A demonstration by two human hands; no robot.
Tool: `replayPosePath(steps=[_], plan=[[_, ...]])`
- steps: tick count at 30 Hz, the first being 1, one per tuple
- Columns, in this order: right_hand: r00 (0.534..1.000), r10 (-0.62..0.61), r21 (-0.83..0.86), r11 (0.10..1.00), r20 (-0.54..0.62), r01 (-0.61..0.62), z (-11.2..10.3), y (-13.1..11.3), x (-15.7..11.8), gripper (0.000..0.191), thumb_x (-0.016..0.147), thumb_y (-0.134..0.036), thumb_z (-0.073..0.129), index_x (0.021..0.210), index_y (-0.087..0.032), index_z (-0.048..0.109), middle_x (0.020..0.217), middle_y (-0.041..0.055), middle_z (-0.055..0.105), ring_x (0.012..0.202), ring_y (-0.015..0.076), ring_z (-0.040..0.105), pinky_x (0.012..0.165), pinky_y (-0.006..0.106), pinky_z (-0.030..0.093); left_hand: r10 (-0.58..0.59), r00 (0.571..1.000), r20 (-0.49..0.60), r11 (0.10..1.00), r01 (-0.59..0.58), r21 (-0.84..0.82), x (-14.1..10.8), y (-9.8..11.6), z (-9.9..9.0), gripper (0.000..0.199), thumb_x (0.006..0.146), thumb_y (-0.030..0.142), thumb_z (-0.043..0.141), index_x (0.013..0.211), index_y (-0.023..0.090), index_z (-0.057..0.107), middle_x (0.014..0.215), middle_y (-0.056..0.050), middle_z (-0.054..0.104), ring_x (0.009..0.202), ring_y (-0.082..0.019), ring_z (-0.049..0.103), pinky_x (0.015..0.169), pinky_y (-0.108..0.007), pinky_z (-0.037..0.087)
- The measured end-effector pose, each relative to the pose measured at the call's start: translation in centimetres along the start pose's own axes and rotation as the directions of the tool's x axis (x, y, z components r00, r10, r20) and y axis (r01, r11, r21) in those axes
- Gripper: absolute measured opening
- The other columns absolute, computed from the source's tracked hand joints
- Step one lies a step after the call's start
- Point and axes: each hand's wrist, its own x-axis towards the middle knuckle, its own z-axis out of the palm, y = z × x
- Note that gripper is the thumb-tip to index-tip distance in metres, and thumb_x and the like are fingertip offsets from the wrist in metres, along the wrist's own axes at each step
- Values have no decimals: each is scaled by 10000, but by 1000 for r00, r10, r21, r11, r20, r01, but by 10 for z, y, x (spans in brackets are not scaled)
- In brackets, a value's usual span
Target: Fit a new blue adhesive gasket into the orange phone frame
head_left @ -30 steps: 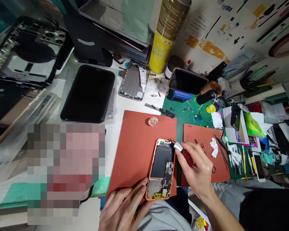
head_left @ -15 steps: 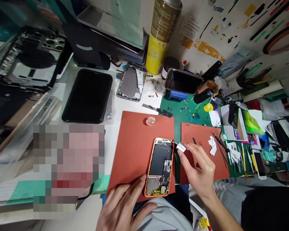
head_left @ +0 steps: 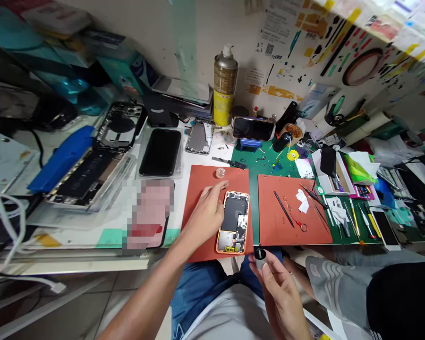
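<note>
An opened phone (head_left: 233, 222) with an orange frame lies face up on the left red-brown mat (head_left: 198, 182), its dark battery and boards exposed. My left hand (head_left: 208, 212) is over the mat beside the phone's upper left edge, fingers partly stretched and apparently holding nothing. Just beyond its fingertips is a small clear round dish (head_left: 220, 173). Below the mat's front edge, above my lap, my right hand (head_left: 278, 278) is closed around a small silver cylinder (head_left: 261, 262). Its dark hollow end faces up.
A second red-brown mat (head_left: 269, 226) holds a black stick tool (head_left: 283, 209), a red cord with a ring (head_left: 299, 224) and white tissue (head_left: 302, 201). Further right lie several hand tools and a white phone (head_left: 386, 229). A spray can (head_left: 225, 87) stands behind.
The view has pulled back. My left hand has moved from the phone's lower left side up towards the clear dish. My right hand has brought the silver cylinder from the phone's upper right towards my lap.
</note>
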Motion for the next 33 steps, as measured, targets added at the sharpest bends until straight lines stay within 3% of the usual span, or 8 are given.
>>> replayPosePath(steps=[5, 11, 15, 18, 22, 25, 28, 33], plan=[[995, -19, 62, 998, 93, 13, 24, -9, -4, 456, 897, -562, 865, 1242, -269, 807, 1353, 109, 781, 1294, 318, 729, 1167, 544, 573, 54, 998, 43, 999, -54, -3, 16, -2, 8, 627, 903, 35, 458, 1491, 228, 562, 1400, -113, 696, 1447, -273, 547, 1258, -562, 413], [996, -75, 164, 984, 43, 67, 39, -17, -10, 429, 870, -543, 891, 1168, -245, 810, 1325, 108, 788, 1261, 337, 756, 1184, 569, 560, 55, 998, -3, 998, -55, 6, 4, -1, 4, 457, 1006, 250, 628, 1458, 196, 585, 1384, -117, 680, 1418, -328, 569, 1221, -622, 411], [986, -163, 138, 976, -29, 166, 30, -21, -7, 384, 864, -515, 904, 1115, -239, 810, 1234, 100, 821, 1227, 312, 770, 1204, 552, 539, -10, 996, -87, 1000, 11, 15, -29, -8, -4, 577, 915, 105, 526, 1479, 213, 583, 1395, -145, 682, 1432, -325, 559, 1256, -622, 377], [974, -226, 44, 973, -28, 228, 20, -37, 13, 448, 823, -527, 931, 1139, -235, 804, 1181, 98, 836, 1174, 303, 787, 1160, 543, 562, -74, 984, -161, 997, 73, -12, -66, -15, -4, 638, 886, 92, 497, 1505, 237, 554, 1422, -148, 689, 1444, -343, 558, 1252, -680, 368], [953, -296, -169, 938, 63, 303, 19, -68, 54, 579, 762, -615, 941, 1164, -220, 808, 1208, 114, 829, 1140, 302, 783, 1063, 510, 604, -106, 965, -240, 993, 89, -82, -121, -20, 11, 731, 886, 52, 459, 1570, 308, 480, 1509, -123, 668, 1447, -305, 598, 1190, -618, 483], [951, -262, -248, 922, 165, 297, 30, -88, 81, 597, 729, -601, 969, 1148, -200, 827, 1205, 122, 827, 1117, 281, 769, 1026, 453, 605, -92, 952, -292, 992, 62, -112, -153, -19, 28, 810, 903, 28, 441, 1644, 348, 374, 1575, -118, 631, 1490, -280, 584, 1182, -571, 516], [945, -206, -331, 900, 253, 285, 42, -98, 98, 579, 738, -579, 973, 1137, -182, 839, 1167, 127, 831, 1089, 279, 758, 982, 429, 604, -56, 941, -335, 996, 30, -81, -171, -16, 37, 832, 935, 34, 454, 1685, 364, 310, 1603, -132, 611, 1492, -295, 591, 1146, -566, 555], [952, -158, -443, 856, 264, 265, 44, -99, 106, 576, 776, -582, 947, 1186, -196, 825, 1187, 129, 831, 1111, 293, 753, 990, 442, 598, -13, 934, -358, 1000, 20, 17, -179, -10, 30, 744, 1013, 83, 468, 1696, 337, 317, 1551, -138, 658, 1465, -307, 612, 1107, -570, 581]])
